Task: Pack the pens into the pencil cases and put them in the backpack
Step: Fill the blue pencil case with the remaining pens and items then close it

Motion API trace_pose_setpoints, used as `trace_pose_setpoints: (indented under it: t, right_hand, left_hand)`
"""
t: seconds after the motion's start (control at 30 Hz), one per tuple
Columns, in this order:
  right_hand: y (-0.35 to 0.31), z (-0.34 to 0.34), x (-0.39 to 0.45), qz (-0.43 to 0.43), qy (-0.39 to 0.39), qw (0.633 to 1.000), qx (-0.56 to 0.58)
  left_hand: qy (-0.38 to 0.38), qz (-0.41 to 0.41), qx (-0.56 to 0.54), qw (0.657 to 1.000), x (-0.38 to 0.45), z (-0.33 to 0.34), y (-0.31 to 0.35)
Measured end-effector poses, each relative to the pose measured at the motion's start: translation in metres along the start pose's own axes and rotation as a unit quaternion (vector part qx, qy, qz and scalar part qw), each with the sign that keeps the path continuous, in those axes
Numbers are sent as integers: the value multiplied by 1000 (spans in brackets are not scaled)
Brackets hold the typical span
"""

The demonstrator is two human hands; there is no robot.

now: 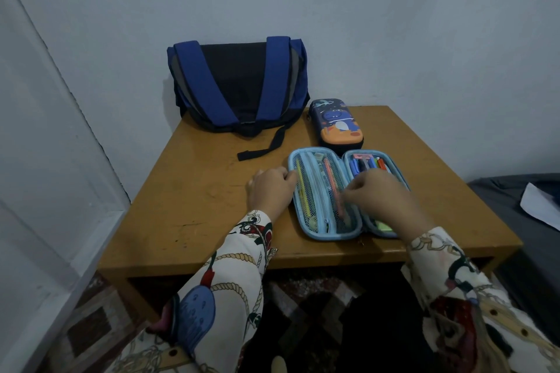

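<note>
Wooden desk (194,197) lies bare along its left side and front left corner. A light-blue pencil case (328,191) lies open near the front edge, pens (368,164) inside; the left hand (268,191) grips its left rim, the right hand (380,194) pinches at its mesh pocket. A dinosaur case (336,123) lies closed behind it, beside the blue backpack (238,86) at the back edge.

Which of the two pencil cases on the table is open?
The light blue pencil case, lying unzipped and flat under both hands, with pens visible inside. The dark dinosaur-print pencil case behind it is zipped closed.

Cream long sleeves (230,275) printed with ropes, red and blue motifs
</note>
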State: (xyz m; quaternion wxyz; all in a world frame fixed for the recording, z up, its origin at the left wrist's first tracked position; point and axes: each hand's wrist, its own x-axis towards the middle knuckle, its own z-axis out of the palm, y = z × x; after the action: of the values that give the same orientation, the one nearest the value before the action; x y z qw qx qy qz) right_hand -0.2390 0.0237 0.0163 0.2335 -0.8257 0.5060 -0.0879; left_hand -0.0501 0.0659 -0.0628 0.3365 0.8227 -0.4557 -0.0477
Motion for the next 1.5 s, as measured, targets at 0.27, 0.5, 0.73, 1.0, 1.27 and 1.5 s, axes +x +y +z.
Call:
trace_pose_setpoints:
  t: [0.27,0.5,0.73,1.0,1.27,1.5]
  right_hand:
    - [79,-14,33,125,134,968,171]
    - [90,-4,34,138,139,928,316]
    - [75,12,29,95,139,897,409]
    - [60,25,35,56,110,895,428]
    - [46,18,33,37,41,905,422]
    - [31,8,34,48,-37,924,377]
  left_hand:
    - [16,-5,-74,997,-2,-2,-3]
    - [18,-27,-146,989,0,-1,-4]
    - [-26,42,-212,976,2,0,-4]
    - [-58,110,-180,976,-6,-5,5]
    - [-127,126,-117,977,-6,-5,9]
    - [-182,130,-46,974,-9,-13,18]
